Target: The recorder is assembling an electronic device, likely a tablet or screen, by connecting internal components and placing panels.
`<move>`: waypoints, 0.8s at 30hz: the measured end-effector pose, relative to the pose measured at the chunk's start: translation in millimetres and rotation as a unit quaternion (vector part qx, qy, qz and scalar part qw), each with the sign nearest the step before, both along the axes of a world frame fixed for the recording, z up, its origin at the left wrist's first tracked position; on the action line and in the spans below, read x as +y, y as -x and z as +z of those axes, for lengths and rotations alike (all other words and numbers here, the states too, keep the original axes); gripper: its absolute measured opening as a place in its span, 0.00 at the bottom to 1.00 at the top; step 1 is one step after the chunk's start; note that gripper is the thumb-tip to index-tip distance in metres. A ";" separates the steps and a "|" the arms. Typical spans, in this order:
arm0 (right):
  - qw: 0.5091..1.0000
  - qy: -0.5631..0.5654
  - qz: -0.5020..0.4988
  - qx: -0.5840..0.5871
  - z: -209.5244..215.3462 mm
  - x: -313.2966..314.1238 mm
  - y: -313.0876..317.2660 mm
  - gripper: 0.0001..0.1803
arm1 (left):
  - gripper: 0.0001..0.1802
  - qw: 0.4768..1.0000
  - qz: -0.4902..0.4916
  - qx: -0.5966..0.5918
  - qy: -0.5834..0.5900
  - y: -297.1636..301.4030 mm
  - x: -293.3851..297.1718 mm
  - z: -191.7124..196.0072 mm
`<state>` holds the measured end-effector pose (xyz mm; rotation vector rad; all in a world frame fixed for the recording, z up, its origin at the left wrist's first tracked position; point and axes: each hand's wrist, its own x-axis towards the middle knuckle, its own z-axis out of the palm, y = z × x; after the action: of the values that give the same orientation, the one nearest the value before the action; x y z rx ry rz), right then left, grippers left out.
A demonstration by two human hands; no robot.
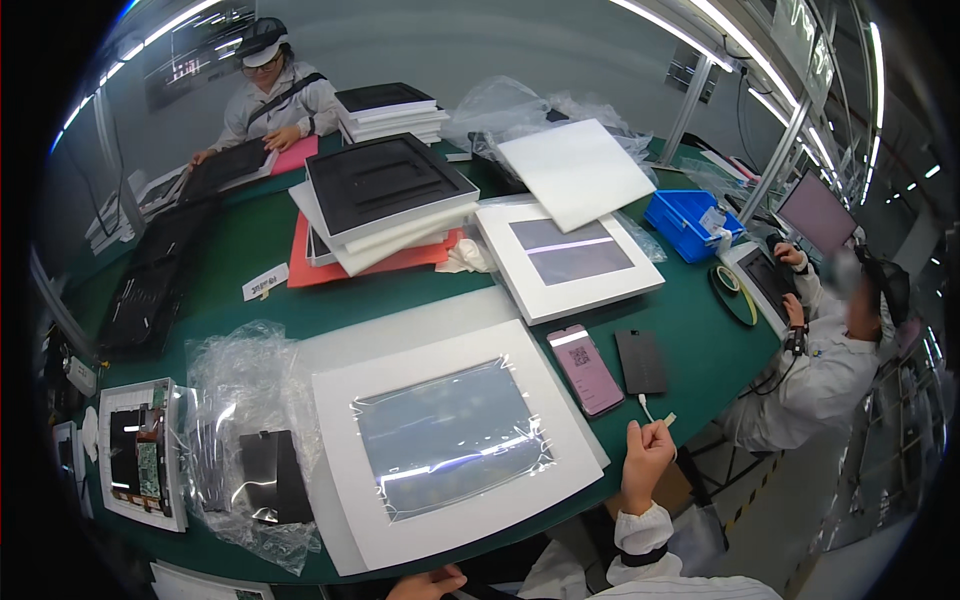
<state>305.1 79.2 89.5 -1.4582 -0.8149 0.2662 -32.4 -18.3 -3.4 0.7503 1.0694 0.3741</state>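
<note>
My right hand point(648, 462) is closed at the table's front edge, gripping a short white cable point(645, 408). That cable runs up to a flat black rectangular device point(640, 362). A phone point(586, 370) with a lit pinkish screen lies just left of the device. Only the upper part of my left hand point(430, 583) shows at the lower rim; its fingers look curled, with nothing visible in them. In front of me lies a large white frame point(350, 400) around a film-covered grey screen panel point(455, 435), on a white foam sheet point(400, 320).
Clear plastic wrap point(250, 370) and an opened panel with circuit boards point(145, 455) lie left. Beyond stand stacked black trays point(390, 185), another framed screen point(570, 255), a white foam board point(575, 170), a blue bin point(690, 225) and tape rolls point(735, 293). Two co-workers sit far left and right.
</note>
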 end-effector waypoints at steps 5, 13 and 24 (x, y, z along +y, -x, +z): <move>1.000 -0.011 0.002 -0.020 -4.7 0.3 -6.8 0.22 | 0.14 0.996 0.009 0.080 0.026 -0.1 5.6 -5.4; 1.000 -0.010 0.002 -0.019 -6.1 0.0 -8.8 0.22 | 0.05 0.992 -0.016 -0.024 -0.120 -8.0 -6.6 29.8; 0.999 -0.002 0.034 0.022 -1.5 -4.2 -11.9 0.19 | 0.06 0.979 -0.064 -0.003 -0.194 -1.8 -5.6 7.4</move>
<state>317.0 75.0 88.0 -1.4186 -0.8289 0.3473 -30.6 -23.9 4.1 1.1589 0.9471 0.4803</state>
